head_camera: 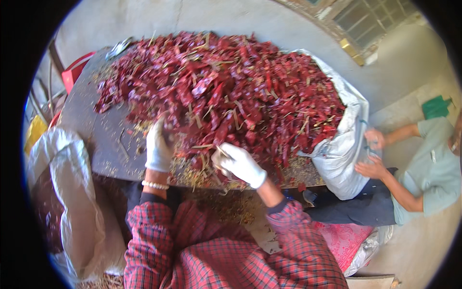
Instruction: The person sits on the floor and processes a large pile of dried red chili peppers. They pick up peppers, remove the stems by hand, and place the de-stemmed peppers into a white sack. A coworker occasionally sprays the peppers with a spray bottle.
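A big heap of dried red chili peppers (pixel 231 90), with pale stems among them, lies on a dark table (pixel 104 144). My left hand (pixel 159 144), in a white glove with a beaded bracelet at the wrist, is at the heap's near left edge; its fingers are blurred, so what it holds cannot be told. To its right my right hand (pixel 238 162), gloved too, is closed on some thin pale stems (pixel 224 152) above the table's near edge. Loose yellowish seeds (pixel 191 177) lie below both hands.
A white woven sack (pixel 343 166) at the table's right end has a co-worker's hands (pixel 371 166) beside it. Another open sack (pixel 72 202) stands at the lower left. A glove (pixel 119 48) lies at the far left corner, near a red chair (pixel 74 72).
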Available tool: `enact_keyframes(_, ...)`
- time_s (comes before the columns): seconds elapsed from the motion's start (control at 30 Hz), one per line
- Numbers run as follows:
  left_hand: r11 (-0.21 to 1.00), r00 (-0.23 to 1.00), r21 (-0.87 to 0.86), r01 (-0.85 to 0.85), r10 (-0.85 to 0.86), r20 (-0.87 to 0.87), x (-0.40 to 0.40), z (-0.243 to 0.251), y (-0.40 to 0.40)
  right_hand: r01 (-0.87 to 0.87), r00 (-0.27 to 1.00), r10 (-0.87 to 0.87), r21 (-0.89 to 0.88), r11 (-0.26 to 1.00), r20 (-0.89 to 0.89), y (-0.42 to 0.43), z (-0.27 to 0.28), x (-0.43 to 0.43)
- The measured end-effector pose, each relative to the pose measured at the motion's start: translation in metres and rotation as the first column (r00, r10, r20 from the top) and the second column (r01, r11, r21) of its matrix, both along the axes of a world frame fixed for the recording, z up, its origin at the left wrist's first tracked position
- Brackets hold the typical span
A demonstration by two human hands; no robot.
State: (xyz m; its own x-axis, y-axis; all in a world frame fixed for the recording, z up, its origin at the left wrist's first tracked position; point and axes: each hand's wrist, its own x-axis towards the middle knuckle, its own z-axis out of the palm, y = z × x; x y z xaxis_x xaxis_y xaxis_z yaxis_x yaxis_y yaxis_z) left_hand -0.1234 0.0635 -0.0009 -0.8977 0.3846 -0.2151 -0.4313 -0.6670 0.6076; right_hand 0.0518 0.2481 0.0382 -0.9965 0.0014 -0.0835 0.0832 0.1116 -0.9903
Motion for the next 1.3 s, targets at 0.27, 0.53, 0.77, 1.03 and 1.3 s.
enact_keyframes(0.27,0.995,0.999,-0.095,-0.017,0.020,0.033,0.014,-0.005,-0.022,0.404,0.885,-0.324,0.897,0.179,-0.334,0.007,-0.039,0.046)
enact_keyframes(0.53,0.993,0.974,-0.095,0.071,-0.048,0.221,0.036,0.007,-0.013,0.390,0.870,-0.405,0.894,0.218,-0.281,0.045,-0.038,-0.081)
enact_keyframes(0.77,0.972,0.959,-0.024,0.232,-0.224,0.172,0.056,0.027,-0.025,0.217,0.935,-0.325,0.954,0.205,-0.143,0.015,-0.037,-0.167)
enact_keyframes(1.03,0.978,0.957,0.073,0.197,-0.208,0.202,0.063,0.047,-0.023,0.348,0.928,-0.220,0.911,0.221,-0.301,-0.018,-0.025,-0.248)
enact_keyframes(1.3,0.970,0.947,0.032,0.240,-0.241,0.213,0.054,0.037,-0.023,0.236,0.962,-0.186,0.949,0.211,-0.198,-0.061,-0.022,-0.335)
